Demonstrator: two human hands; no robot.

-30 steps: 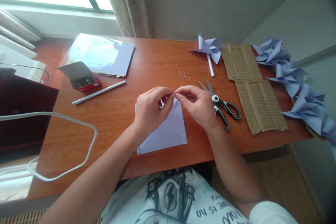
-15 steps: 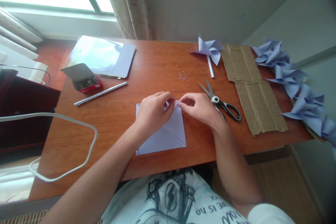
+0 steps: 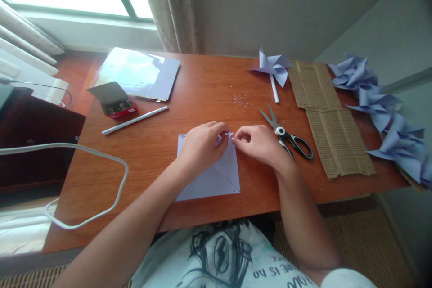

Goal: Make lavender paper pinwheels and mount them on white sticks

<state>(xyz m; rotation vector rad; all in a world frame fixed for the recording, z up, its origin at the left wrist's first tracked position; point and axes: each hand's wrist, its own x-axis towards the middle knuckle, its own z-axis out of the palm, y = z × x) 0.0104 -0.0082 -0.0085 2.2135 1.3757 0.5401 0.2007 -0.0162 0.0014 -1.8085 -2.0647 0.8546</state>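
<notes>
A square sheet of pale lilac paper (image 3: pixel 219 175) lies on the table in front of me. Diagonal cuts run in from its corners, and small dark holes show near some of them. My left hand (image 3: pixel 206 144) rests over the sheet's upper part, thumb and fingers pinched on the paper near the far right corner. Just beside that corner, my right hand (image 3: pixel 256 143) is closed in a pinch; something tiny and pale shows at its fingertips, too small to name. Open-bladed scissors (image 3: pixel 281 132) with black and white handles lie right of my right hand.
Small shiny bits (image 3: pixel 241 101) are scattered beyond the sheet. A paper pinwheel (image 3: pixel 273 67) lies at the back, near corrugated cardboard (image 3: pixel 337 139) and more pinwheels (image 3: pixel 398 130). Leftward are a white paper stick (image 3: pixel 135 120), an open red box (image 3: pixel 123 111), a glossy folder (image 3: pixel 162 78) and a white cable (image 3: pixel 123 180).
The view has shifted slightly. My right fingertips have come a little nearer to me along the sheet's edge, so the far right corner shows more. My left hand keeps its pinch.
</notes>
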